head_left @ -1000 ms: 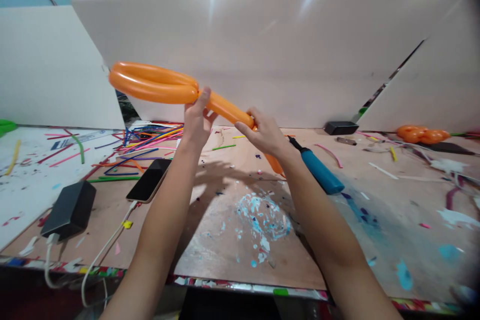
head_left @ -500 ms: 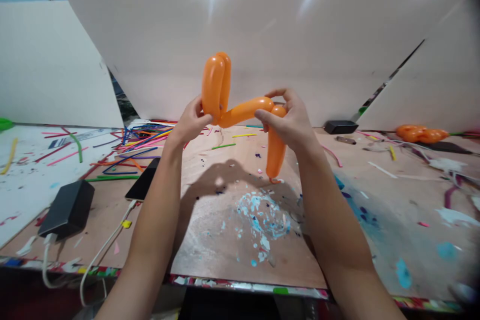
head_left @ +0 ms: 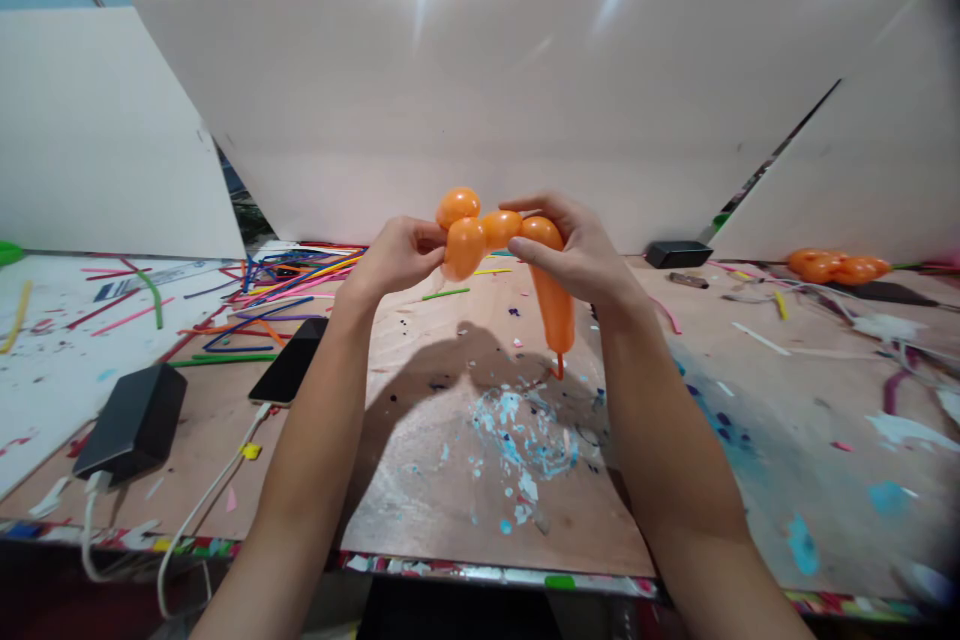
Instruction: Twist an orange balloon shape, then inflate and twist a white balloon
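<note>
An orange twisted balloon (head_left: 553, 305) is held above the table between both hands. My left hand (head_left: 397, 258) grips its left end, where two rounded segments sit one above the other; part of the fingers is hidden behind them. My right hand (head_left: 574, 245) holds the bend at the right, thumb in front and fingers curved over the top. From that bend a long segment hangs down, ending in a thin uninflated tip. Between the hands runs a short horizontal segment.
Loose coloured balloons (head_left: 247, 348), a dark phone (head_left: 289, 360) and a black power adapter (head_left: 133, 423) with a white cable lie left. At right are a black box (head_left: 678, 254) and another orange balloon (head_left: 836, 266). A white panel (head_left: 480, 100) stands behind.
The balloon's left end, upright before as two tall loops, now points toward the camera. My left hand has turned and moved slightly right; the hanging segment shows a longer thin tip.
</note>
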`<state>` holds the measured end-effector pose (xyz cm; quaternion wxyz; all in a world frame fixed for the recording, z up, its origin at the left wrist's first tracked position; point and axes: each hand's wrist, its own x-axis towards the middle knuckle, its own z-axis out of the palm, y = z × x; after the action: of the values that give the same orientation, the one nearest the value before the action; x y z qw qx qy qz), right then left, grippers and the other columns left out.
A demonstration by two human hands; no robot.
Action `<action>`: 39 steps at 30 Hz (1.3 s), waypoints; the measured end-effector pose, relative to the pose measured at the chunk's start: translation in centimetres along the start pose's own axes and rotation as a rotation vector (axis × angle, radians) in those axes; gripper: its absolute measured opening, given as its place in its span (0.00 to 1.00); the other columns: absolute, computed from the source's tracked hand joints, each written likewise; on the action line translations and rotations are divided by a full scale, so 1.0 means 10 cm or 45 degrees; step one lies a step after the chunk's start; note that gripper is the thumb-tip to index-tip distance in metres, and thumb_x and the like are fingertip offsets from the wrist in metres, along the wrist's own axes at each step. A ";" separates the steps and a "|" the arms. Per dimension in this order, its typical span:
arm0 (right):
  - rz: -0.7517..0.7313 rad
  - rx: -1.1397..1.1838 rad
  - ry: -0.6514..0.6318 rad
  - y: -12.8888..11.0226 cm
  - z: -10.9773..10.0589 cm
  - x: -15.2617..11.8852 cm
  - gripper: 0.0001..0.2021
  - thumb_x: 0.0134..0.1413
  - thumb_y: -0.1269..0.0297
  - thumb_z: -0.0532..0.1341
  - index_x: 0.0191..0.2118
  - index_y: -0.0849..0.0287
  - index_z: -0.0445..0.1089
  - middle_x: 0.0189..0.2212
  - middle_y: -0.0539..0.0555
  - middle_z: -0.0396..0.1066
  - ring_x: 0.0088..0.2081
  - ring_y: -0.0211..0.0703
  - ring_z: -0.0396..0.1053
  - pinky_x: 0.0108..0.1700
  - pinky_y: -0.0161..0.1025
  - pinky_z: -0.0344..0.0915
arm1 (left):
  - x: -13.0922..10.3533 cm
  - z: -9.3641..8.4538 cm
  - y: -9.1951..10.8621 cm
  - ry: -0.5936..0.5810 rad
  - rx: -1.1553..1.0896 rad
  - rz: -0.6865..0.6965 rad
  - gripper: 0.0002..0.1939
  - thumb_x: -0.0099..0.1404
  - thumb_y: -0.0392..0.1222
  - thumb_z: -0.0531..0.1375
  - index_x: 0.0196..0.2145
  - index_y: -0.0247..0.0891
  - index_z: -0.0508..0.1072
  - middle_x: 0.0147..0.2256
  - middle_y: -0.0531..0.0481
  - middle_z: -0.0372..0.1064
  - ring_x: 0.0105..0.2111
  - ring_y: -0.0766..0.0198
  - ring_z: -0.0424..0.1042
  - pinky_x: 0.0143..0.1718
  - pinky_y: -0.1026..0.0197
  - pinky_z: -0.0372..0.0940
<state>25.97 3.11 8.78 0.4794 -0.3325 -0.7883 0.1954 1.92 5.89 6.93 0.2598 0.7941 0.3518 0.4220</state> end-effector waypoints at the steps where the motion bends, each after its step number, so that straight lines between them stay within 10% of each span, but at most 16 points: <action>1: 0.014 0.046 -0.020 0.01 -0.01 0.00 0.21 0.53 0.52 0.66 0.50 0.55 0.74 0.41 0.53 0.72 0.40 0.44 0.69 0.43 0.40 0.67 | 0.00 0.01 0.01 0.036 0.000 0.009 0.07 0.57 0.36 0.61 0.29 0.35 0.81 0.28 0.51 0.76 0.28 0.65 0.73 0.31 0.65 0.67; 6: 0.052 0.383 -0.063 0.07 0.01 0.00 0.20 0.52 0.53 0.67 0.49 0.53 0.71 0.38 0.49 0.71 0.39 0.40 0.70 0.47 0.41 0.69 | -0.01 0.03 0.03 0.072 0.021 0.036 0.04 0.52 0.32 0.64 0.26 0.36 0.81 0.26 0.52 0.76 0.24 0.67 0.71 0.22 0.69 0.62; 22: 0.016 1.003 0.076 0.34 0.27 0.13 0.20 0.52 0.47 0.68 0.50 0.44 0.70 0.46 0.49 0.74 0.51 0.46 0.73 0.57 0.53 0.70 | 0.06 0.16 0.02 -0.059 -0.154 0.206 0.11 0.58 0.40 0.65 0.38 0.33 0.77 0.37 0.45 0.78 0.43 0.58 0.76 0.43 0.59 0.72; 39: 0.217 0.752 -0.142 0.43 0.21 0.08 0.22 0.53 0.50 0.70 0.49 0.52 0.68 0.37 0.51 0.74 0.36 0.40 0.74 0.30 0.33 0.72 | -0.02 -0.09 0.00 -0.110 -0.185 0.064 0.20 0.57 0.48 0.64 0.44 0.33 0.74 0.36 0.48 0.72 0.32 0.66 0.70 0.32 0.65 0.65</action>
<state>25.30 6.71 5.59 0.4932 -0.2325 -0.6918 0.4734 1.10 5.79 7.27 0.3212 0.7992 0.2886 0.4182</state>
